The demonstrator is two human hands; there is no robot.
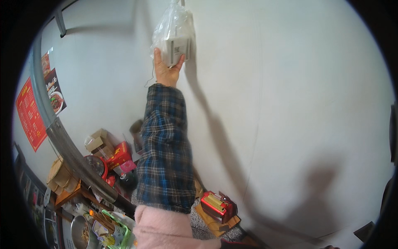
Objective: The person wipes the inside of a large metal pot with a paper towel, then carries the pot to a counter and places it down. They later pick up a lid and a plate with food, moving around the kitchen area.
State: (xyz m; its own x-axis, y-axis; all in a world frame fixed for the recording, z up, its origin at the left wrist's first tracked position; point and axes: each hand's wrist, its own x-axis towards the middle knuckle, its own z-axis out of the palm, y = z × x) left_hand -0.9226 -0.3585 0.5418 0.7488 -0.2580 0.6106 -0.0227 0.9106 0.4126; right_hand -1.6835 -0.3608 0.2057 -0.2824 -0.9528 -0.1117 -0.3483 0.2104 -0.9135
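Above me, my left hand (166,74) reaches up the white wall and grips the lower part of a white box-shaped device (176,47). A digit lies along each side of the device; the rest of the fingers are hidden. Clear plastic bag (174,23) covers the device, gathered narrow at the top edge of the view. On the device's front is a small printed label. A thin dark wire hangs beside my wrist. My left arm wears a blue plaid sleeve with pink fleece above the elbow. I do not see my right hand.
A grey metal pole (39,79) with a mesh-wrapped lower part stands left. Below are a cardboard box (99,143), a red box (120,153), a metal bowl (81,232) and a green basket (124,236). A red and gold radio-like case (217,206) sits by the wall.
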